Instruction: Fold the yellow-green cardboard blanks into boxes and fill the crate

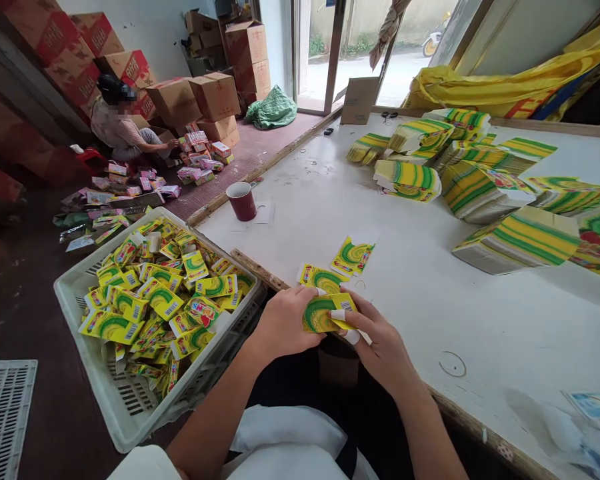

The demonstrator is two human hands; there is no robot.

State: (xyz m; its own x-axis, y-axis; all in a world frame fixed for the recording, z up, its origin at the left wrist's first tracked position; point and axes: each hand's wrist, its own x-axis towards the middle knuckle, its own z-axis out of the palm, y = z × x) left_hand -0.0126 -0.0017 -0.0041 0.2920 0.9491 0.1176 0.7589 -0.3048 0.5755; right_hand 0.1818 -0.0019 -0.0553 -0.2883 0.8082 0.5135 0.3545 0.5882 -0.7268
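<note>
A small yellow and green carton [321,314] is held between my two hands at the table's front edge. My left hand [289,320] grips its left end, the thumb along the top. My right hand [377,337], with white tape on several fingertips, pinches the right end near the barcode. Just beyond my hands, a flat carton [323,277] lies on the white table [300,230], and another flat carton [353,256] lies a little farther off. To my left, a white plastic crate [97,407] holds many folded cartons of the same print.
Stacks of flat cartons [517,233] fill the table's right and far side. A maroon mug [241,202] stands near the left edge. A rubber band [453,364] lies at right. On the floor, a person [123,123] sits among pink packets and large cardboard boxes [215,97].
</note>
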